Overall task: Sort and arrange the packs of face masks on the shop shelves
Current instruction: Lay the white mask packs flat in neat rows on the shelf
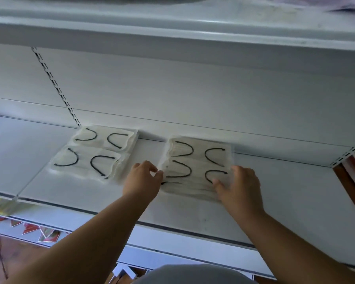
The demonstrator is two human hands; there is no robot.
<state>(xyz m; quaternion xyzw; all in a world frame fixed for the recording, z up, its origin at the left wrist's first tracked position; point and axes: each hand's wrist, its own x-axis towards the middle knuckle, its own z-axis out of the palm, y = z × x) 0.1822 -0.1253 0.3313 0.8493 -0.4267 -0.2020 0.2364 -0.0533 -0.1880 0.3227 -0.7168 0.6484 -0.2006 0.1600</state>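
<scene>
The shelf (295, 191) under my arms looks like smooth painted metal with a dull sheen. At eleven o'clock, the slotted upright (55, 85) looks metal too. The mask packs (197, 167) are clear glossy plastic film, crinkled, over pale matt pleated cloth with black cord loops.

2 clear mask packs (197, 160), flat, white shelf (295, 191)

Both bare forearms reach up and forward, nearly parallel. The left hand (141, 181) is curled, thumb and forefinger pinching together at the tip. The right hand (239, 186) lies palm-down with its fingers (220, 186) spread and bent — thumb lowest, pointing left — the wrist slightly raised.
</scene>
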